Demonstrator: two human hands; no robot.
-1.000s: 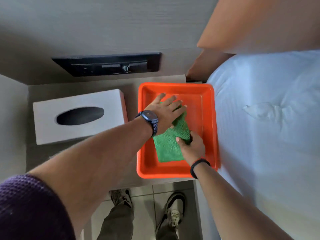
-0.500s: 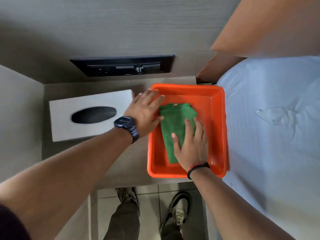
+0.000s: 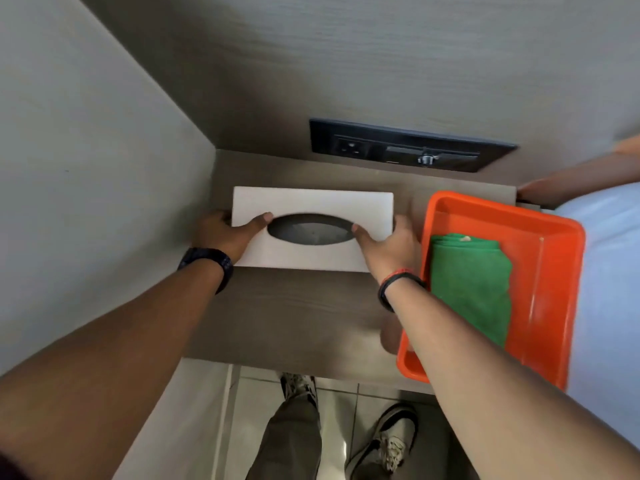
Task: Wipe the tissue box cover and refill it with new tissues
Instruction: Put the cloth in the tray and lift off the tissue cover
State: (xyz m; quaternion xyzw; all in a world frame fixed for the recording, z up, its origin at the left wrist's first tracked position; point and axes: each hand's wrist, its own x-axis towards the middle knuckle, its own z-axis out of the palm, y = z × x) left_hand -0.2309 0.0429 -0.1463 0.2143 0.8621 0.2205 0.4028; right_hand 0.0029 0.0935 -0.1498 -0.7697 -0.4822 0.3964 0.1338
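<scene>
Both forearms reach forward over the near edge of the surface. The left hand clasps the left end of the white tissue box cover, thumb laid on top beside the oval opening. The right hand clasps the right end, thumb likewise on top at the other tip of the opening. The cover sits between the two hands, toward the far left of the surface, near the left wall and close to the back edge below the black socket panel. A bare strip of surface lies between the cover and the near edge. At the right edge, just beside the right hand, an orange tray holds a folded green cloth; the tray's near corner overhangs the surface.
</scene>
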